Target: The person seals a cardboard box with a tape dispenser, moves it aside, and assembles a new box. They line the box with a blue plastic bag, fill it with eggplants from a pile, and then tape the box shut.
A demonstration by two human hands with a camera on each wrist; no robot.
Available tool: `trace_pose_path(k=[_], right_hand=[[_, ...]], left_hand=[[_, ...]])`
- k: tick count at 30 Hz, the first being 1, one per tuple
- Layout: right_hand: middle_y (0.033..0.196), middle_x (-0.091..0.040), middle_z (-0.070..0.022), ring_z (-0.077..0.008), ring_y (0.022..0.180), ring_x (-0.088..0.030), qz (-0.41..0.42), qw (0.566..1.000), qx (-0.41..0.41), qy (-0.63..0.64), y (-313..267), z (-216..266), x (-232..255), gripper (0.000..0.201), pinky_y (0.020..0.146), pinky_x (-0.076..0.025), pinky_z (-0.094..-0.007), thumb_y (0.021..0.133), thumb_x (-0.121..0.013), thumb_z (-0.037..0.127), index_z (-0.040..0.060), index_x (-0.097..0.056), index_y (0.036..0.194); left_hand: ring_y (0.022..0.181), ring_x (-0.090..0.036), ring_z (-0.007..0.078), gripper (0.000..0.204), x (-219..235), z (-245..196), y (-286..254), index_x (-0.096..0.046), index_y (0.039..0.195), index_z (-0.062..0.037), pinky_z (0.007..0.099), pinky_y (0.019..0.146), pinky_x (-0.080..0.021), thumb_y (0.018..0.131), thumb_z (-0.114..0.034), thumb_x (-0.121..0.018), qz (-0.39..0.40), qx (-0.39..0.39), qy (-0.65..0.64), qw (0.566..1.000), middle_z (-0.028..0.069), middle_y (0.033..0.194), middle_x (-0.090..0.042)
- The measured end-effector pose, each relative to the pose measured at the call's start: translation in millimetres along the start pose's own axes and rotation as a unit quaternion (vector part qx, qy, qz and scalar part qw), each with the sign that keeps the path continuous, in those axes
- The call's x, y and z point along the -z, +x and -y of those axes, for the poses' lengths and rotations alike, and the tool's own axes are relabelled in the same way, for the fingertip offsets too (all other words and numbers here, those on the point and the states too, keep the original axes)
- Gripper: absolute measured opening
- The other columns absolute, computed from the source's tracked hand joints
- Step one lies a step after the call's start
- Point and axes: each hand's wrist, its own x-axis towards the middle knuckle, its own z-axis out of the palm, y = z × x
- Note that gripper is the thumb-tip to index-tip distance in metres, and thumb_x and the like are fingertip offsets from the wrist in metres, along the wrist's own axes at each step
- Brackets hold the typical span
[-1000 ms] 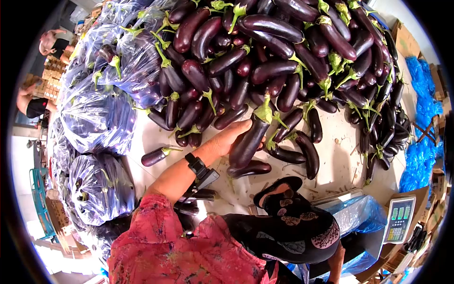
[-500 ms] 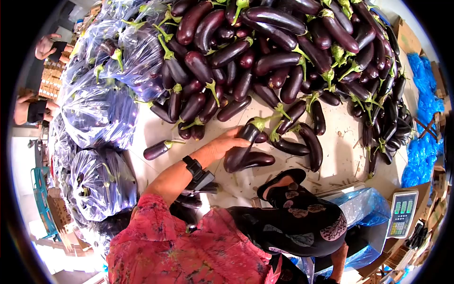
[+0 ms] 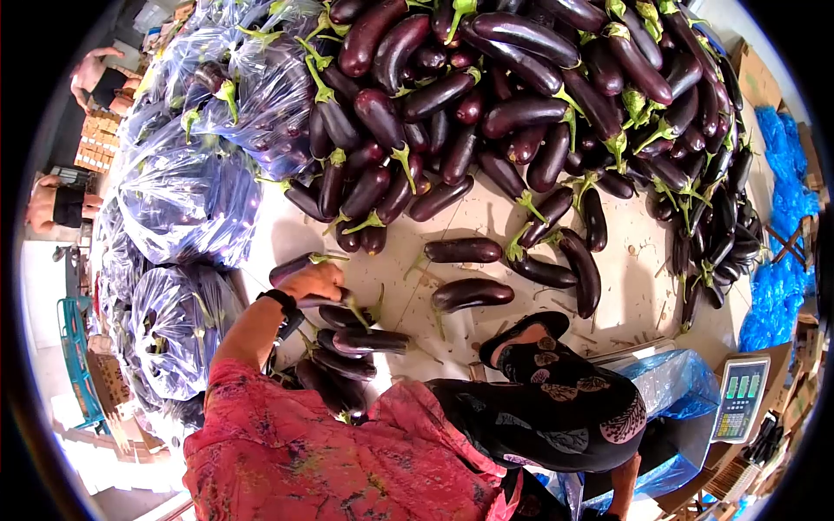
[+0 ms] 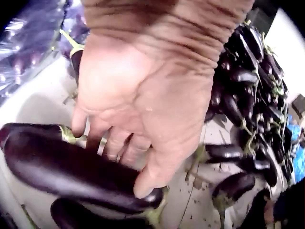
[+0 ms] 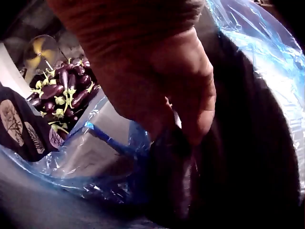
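Note:
In the head view my left hand (image 3: 311, 282) is low over the floor at the left, beside several eggplants lying together. The left wrist view shows its thumb and fingers gripping a large dark eggplant (image 4: 71, 167) near the stem end. Behind that one lies another eggplant (image 4: 33, 128) with a green stem; a further one (image 4: 90, 214) is partly under it. My right hand (image 5: 167, 86) reaches down inside a box lined with blue plastic (image 5: 109, 186). Its fingers hold an eggplant (image 5: 183, 186), mostly lost in deep shadow.
A big pile of eggplants (image 3: 521, 113) fills the far side. Filled plastic bags (image 3: 187, 204) stand at the left. Two loose eggplants (image 3: 473, 293) lie on the pale floor (image 3: 391, 278) before me. A scale display (image 3: 741, 395) and blue plastic sheeting (image 3: 769, 286) are at the right.
My left hand has carried its eggplant from the middle of the floor leftward to the group near the bags. Two eggplants it partly covered now show fully. My right arm stays by the box.

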Motion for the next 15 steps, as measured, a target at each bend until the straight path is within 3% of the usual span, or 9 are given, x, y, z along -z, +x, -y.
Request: trace_pose_path(k=[1, 2, 3, 4, 7, 10, 12, 14, 15], right_hand=[[0.095, -0.071, -0.0225, -0.0399, 0.100, -0.068, 0.007, 1.000, 0.012, 0.007, 1, -2, 1, 0.042, 0.073, -0.053, -0.0413, 0.089, -0.063, 0.038, 0.0022, -0.060, 0.111], [0.095, -0.071, -0.0223, -0.0399, 0.100, -0.068, 0.014, 0.999, 0.024, 0.014, 1, -3, 1, 0.041, 0.073, -0.053, -0.0412, 0.089, -0.063, 0.037, 0.0021, -0.061, 0.110], [0.094, -0.071, -0.0222, -0.0399, 0.100, -0.069, 0.021, 0.999, 0.036, 0.021, 1, -5, 2, 0.039, 0.073, -0.053, -0.0410, 0.089, -0.063, 0.035, 0.0019, -0.061, 0.110], [0.095, -0.071, -0.0220, -0.0394, 0.099, -0.069, 0.026, 0.999, 0.041, 0.003, 2, -10, 3, 0.038, 0.073, -0.053, -0.0407, 0.089, -0.062, 0.033, 0.0017, -0.061, 0.110], [0.092, -0.071, -0.0208, -0.0393, 0.092, -0.070, 0.021, 0.994, 0.081, -0.074, 6, -24, 1, 0.033, 0.071, -0.052, -0.0418, 0.089, -0.061, 0.028, -0.0004, -0.061, 0.106], [0.083, -0.070, -0.0154, -0.0319, 0.071, -0.070, -0.016, 0.997, 0.043, -0.057, -3, -4, 3, 0.027, 0.063, -0.052, -0.0372, 0.090, -0.061, 0.025, -0.0002, -0.062, 0.101], [0.078, -0.068, -0.0100, -0.0215, 0.063, -0.064, -0.014, 0.996, -0.044, 0.072, -15, 39, 14, 0.022, 0.059, -0.049, -0.0311, 0.091, -0.062, 0.022, 0.0008, -0.063, 0.099], [0.075, -0.064, -0.0025, -0.0066, 0.061, -0.055, -0.017, 0.983, -0.100, 0.151, -20, 50, 24, 0.016, 0.055, -0.045, -0.0208, 0.091, -0.062, 0.016, 0.0020, -0.063, 0.099], [0.080, -0.063, -0.0025, -0.0067, 0.064, -0.057, -0.018, 0.984, -0.093, 0.150, -18, 62, 32, 0.016, 0.054, -0.046, -0.0210, 0.091, -0.061, 0.017, 0.0028, -0.063, 0.100]], left_hand=[[0.093, -0.063, 0.0380, 0.042, -5, 27, 26, -0.060, 0.112, -0.0025, 0.0487, 0.084, -0.050, 0.074, -0.017, -0.068, -0.139, -0.022, 0.051, 0.989, 0.0191, 0.090, -0.064], [0.094, -0.063, 0.0380, 0.047, 3, 30, 38, -0.060, 0.116, -0.0023, 0.0489, 0.085, -0.050, 0.074, -0.022, -0.070, -0.280, -0.023, 0.005, 0.960, 0.0197, 0.092, -0.065], [0.095, -0.063, 0.0380, 0.052, 16, 23, 44, -0.059, 0.119, -0.0021, 0.0491, 0.086, -0.050, 0.075, -0.027, -0.073, -0.415, -0.036, -0.039, 0.908, 0.0202, 0.095, -0.065], [0.099, -0.063, 0.0385, 0.061, 28, 14, 50, -0.057, 0.124, -0.0020, 0.0487, 0.088, -0.050, 0.075, -0.032, -0.075, -0.539, -0.027, -0.180, 0.823, 0.0217, 0.103, -0.066], [0.108, -0.060, 0.0415, 0.073, 49, 29, 118, -0.051, 0.131, -0.0008, 0.0471, 0.094, -0.049, 0.074, -0.038, -0.078, -0.585, 0.001, -0.066, 0.808, 0.0261, 0.118, -0.061], [0.109, -0.062, 0.0430, 0.079, 55, 14, 143, -0.050, 0.129, 0.0066, 0.0420, 0.094, -0.050, 0.071, -0.036, -0.082, -0.488, 0.090, -0.159, 0.853, 0.0265, 0.114, -0.065], [0.106, -0.063, 0.0366, 0.075, 67, -46, 94, -0.053, 0.124, 0.0068, 0.0394, 0.091, -0.051, 0.073, -0.038, -0.083, -0.458, 0.035, -0.281, 0.843, 0.0210, 0.112, -0.066], [0.098, -0.065, 0.0284, 0.062, 64, -76, 72, -0.057, 0.119, 0.0019, 0.0380, 0.084, -0.053, 0.077, -0.038, -0.080, -0.437, -0.045, -0.436, 0.785, 0.0172, 0.109, -0.066], [0.091, -0.066, 0.0264, 0.055, 58, -84, 74, -0.058, 0.119, 0.0019, 0.0382, 0.082, -0.053, 0.082, -0.035, -0.077, -0.402, -0.130, -0.516, 0.745, 0.0143, 0.105, -0.067]])
